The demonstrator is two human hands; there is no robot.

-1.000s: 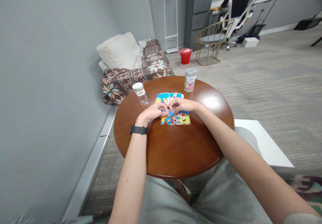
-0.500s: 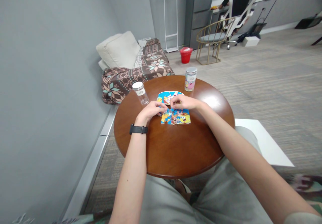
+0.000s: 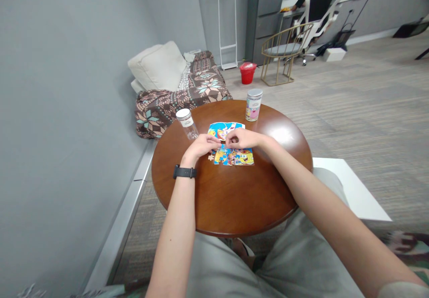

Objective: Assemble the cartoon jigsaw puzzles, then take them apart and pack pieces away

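A partly assembled jigsaw puzzle point(image 3: 246, 158) with colourful cartoon figures lies on the round brown table point(image 3: 231, 199). My left hand point(image 3: 203, 145) reaches to its upper left edge, fingers stretched out and their tips touching the puzzle. Over the upper edge, my right hand point(image 3: 241, 138) is closed in a pinch; whatever lies between thumb and forefinger is hidden. Below the left fingers rests a loose puzzle piece point(image 3: 211, 157), pale side up. Behind both hands is a blue cartoon picture point(image 3: 221, 128), partly covered by the right hand.
A clear jar point(image 3: 191, 129) with a silver lid stands at the table's left. A cartoon-printed canister point(image 3: 253, 106) stands at the back right. Beyond are a covered couch point(image 3: 181, 103), a red bin point(image 3: 247, 73) and a gold-framed chair point(image 3: 284, 50). A wall point(image 3: 67, 132) runs along the left.
The loose piece below my left hand has come into view, lying on the table. Both hands have shifted slightly left. The right hand is still pinched at the puzzle's upper edge.
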